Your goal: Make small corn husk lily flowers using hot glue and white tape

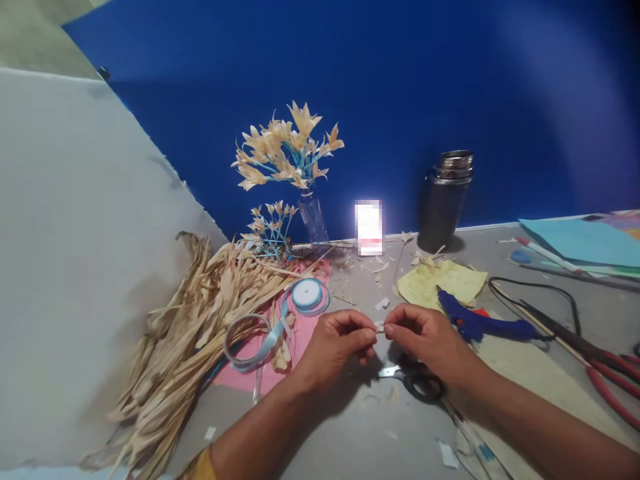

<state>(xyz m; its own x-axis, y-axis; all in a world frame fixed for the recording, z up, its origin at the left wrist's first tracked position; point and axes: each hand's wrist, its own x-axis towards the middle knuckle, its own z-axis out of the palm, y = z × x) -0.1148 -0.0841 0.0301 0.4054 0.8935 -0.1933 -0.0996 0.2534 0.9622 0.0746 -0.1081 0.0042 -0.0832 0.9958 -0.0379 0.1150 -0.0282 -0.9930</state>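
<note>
Pinching a small pale piece [380, 328] from both sides calls for a light touch: the left hand [343, 343] and the right hand [423, 333] each hold an end in a narrow grip of thumb and fingertips, nearly meeting above the table [345, 433]. The fingers hide most of it, so its exact shape cannot be told. It looks thin and may tear, so even, gentle pressure should serve better than a hard pull. The scissors [409, 375] lie below the right hand and the blue glue gun [483, 325] sits just beyond, so small finger movements seem safest.
</note>
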